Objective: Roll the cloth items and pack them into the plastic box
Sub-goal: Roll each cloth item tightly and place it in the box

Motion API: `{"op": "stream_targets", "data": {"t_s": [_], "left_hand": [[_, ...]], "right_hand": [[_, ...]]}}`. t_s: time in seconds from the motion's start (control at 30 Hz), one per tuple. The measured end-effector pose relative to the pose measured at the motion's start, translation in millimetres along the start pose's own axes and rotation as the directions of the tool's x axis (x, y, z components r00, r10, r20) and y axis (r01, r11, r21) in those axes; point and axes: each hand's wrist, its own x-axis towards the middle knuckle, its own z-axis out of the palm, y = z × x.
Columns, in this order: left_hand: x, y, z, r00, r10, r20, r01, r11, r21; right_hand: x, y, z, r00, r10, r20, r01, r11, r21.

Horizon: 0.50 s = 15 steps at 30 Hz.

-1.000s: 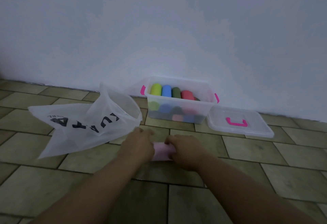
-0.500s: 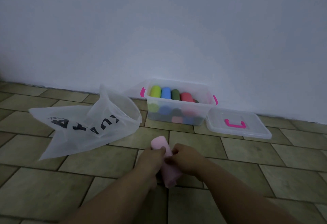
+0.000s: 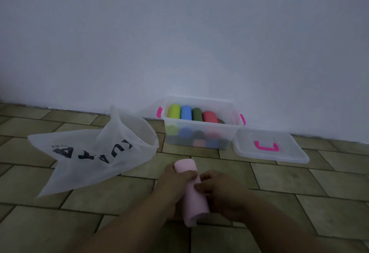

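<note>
A rolled pink cloth (image 3: 191,198) points away from me, lifted a little above the tiled floor. My left hand (image 3: 173,182) grips its left side with the fingers curled over the top. My right hand (image 3: 221,192) holds its right side, thumb on the roll. Against the wall stands the clear plastic box (image 3: 229,133) with pink handles. Inside it lie several rolled cloths: lime green (image 3: 174,111), blue (image 3: 186,112), dark green (image 3: 197,113), red (image 3: 209,116), and more beneath them.
The box's clear lid (image 3: 289,153) with a pink handle lies flat on the floor to the right of the box. A translucent plastic bag (image 3: 95,153) with dark lettering lies open on the left. A white wall rises behind everything.
The pink roll lay sideways on the floor under both hands. It has been picked up, turned end-on and pulled closer to me.
</note>
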Motion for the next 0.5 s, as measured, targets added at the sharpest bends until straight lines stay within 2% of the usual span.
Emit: {"op": "stream_targets", "data": {"t_s": [0.1, 0.13, 0.2, 0.27, 0.3, 0.33, 0.4, 0.43, 0.5], "left_hand": [[23, 37, 7, 0.945, 0.31, 0.099, -0.325, 0.914, 0.244], [36, 53, 9, 0.91, 0.399, 0.112, -0.414, 0.855, 0.312], [65, 82, 10, 0.825, 0.558, 0.09, -0.518, 0.684, 0.513], [94, 103, 10, 0.762, 0.643, 0.083, -0.471, 0.461, 0.752], [108, 109, 10, 0.767, 0.636, 0.087, -0.416, 0.39, 0.822], [120, 112, 11, 0.79, 0.606, 0.089, -0.363, 0.346, 0.865], [139, 109, 15, 0.836, 0.538, 0.103, -0.295, 0.283, 0.912], [145, 105, 16, 0.845, 0.523, 0.11, -0.283, 0.264, 0.922], [154, 99, 17, 0.843, 0.528, 0.109, -0.283, 0.262, 0.922]], "right_hand": [[2, -43, -30, 0.994, -0.099, 0.04, 0.096, 0.993, 0.066], [4, -63, -41, 0.989, -0.144, 0.02, 0.142, 0.987, 0.078], [12, -104, -66, 0.968, -0.225, -0.114, 0.233, 0.97, 0.07], [28, -143, -89, 0.91, -0.301, -0.284, 0.303, 0.952, -0.039], [40, -159, -100, 0.862, -0.35, -0.366, 0.318, 0.937, -0.145], [55, -170, -108, 0.811, -0.388, -0.438, 0.286, 0.916, -0.282], [81, -183, -116, 0.729, -0.422, -0.538, 0.087, 0.838, -0.539], [94, -186, -115, 0.713, -0.444, -0.542, 0.008, 0.778, -0.628], [116, -185, -105, 0.747, -0.443, -0.495, -0.082, 0.678, -0.731]]}}
